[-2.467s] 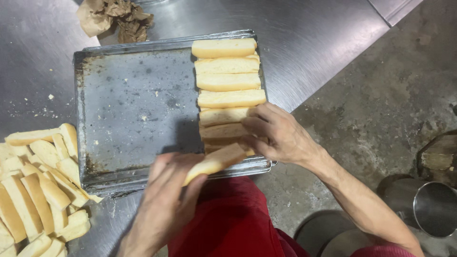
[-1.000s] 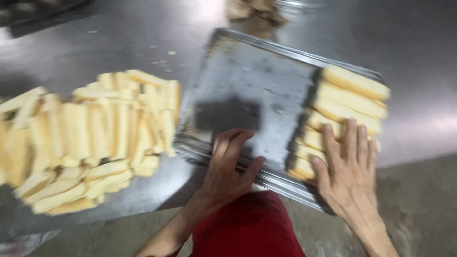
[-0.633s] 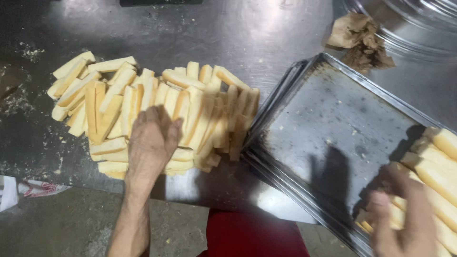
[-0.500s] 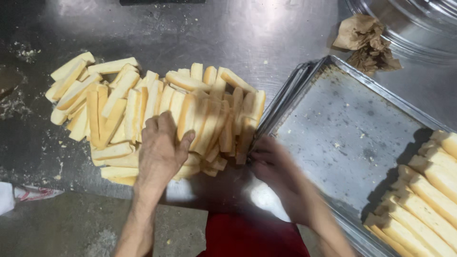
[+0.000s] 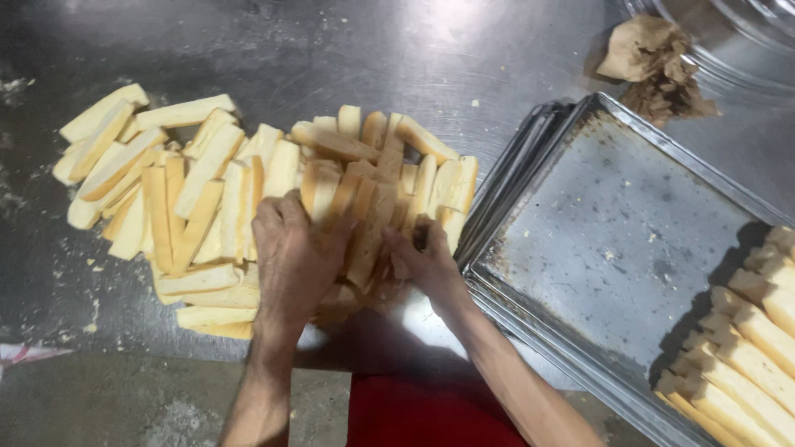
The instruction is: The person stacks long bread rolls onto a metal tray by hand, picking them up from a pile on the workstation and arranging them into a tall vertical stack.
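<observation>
- Both hands have shifted off the baking tray and now sit at the near edge of the heap of bread sticks on the steel table; half a second back the right hand was crossing the tray's corner, now it is in the pile
- Left hand: palm down, fingers curled over several upright sticks at the middle of the heap, thumb toward the right hand; a loose gathering grip, not a closed fist
- Right hand: fingers bent, tips pressed into the sticks at the right end of the heap, just beside the tray's rim; whether it has actually pinched one I cannot tell
- Judgement: the two hands bracket a small bunch of sticks between them, so another batch is being collected
- Sticks under the fingers stand on edge, leaning on one another; the rest lie flat to the left
- Row of laid sticks fills the tray's right side, well apart from both hands
- Crumpled brown paper lies beyond the tray
</observation>
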